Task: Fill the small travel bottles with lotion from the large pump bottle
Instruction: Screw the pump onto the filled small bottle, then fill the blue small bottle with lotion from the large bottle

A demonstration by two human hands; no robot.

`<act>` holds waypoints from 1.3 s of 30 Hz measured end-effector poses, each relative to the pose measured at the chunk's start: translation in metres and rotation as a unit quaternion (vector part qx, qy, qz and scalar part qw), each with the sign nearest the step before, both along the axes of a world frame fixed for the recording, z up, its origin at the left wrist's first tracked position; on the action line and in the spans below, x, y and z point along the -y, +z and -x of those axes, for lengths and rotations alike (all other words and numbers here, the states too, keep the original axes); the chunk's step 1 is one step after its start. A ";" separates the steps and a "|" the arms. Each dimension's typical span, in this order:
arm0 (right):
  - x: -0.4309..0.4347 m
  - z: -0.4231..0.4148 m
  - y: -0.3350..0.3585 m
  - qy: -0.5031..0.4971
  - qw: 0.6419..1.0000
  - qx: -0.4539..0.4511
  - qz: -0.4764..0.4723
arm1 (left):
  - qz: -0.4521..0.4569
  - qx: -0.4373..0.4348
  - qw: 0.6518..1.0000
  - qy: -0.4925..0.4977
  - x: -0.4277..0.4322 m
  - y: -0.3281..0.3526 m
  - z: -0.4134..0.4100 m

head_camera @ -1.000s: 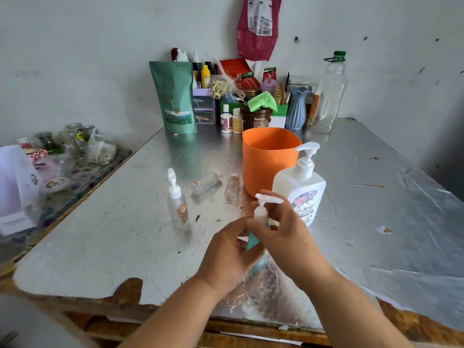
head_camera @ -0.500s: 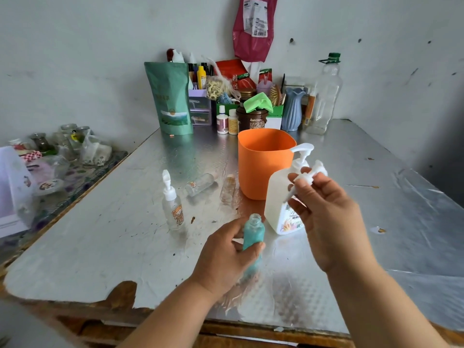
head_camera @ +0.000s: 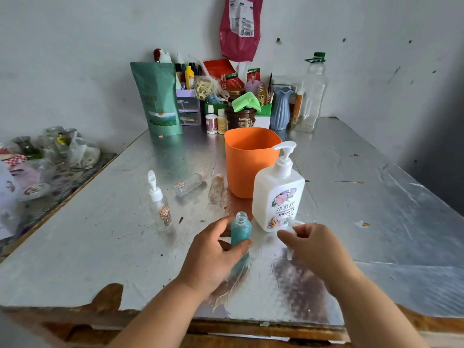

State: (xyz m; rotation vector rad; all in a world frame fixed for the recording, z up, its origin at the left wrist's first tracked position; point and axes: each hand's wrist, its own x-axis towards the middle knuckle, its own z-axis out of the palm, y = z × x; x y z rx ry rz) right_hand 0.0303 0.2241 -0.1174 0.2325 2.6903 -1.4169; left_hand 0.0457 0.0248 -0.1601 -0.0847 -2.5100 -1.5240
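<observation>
My left hand grips a small teal travel bottle that stands upright on the table with its neck uncapped. My right hand pinches that bottle's small white pump cap low over the table, just in front of the large white pump bottle. A small clear bottle with a white pump stands to the left. Two more small clear bottles, one and the other, lie on their sides behind.
An orange tub stands right behind the large pump bottle. Pouches, jars, a blue vase and a tall clear bottle crowd the back wall. Glass jars sit on a lower side table at left. The foil table's torn front edge is near.
My right hand unscrewed the white pump cap from the teal bottle, lifted it up to the right, then brought it down near the table by the large bottle's base. My left hand kept its hold.
</observation>
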 end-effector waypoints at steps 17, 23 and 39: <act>-0.006 0.006 0.014 -0.069 0.978 -0.162 -0.109 | -0.006 0.002 1.000 0.014 -0.001 0.006 -0.003; 0.000 0.030 0.090 -0.084 0.969 -0.231 0.036 | 0.010 -0.047 0.998 0.047 -0.006 0.051 0.012; 0.035 0.111 0.129 0.056 0.995 -0.041 -0.073 | 0.183 -0.049 0.979 0.070 -0.036 0.124 0.043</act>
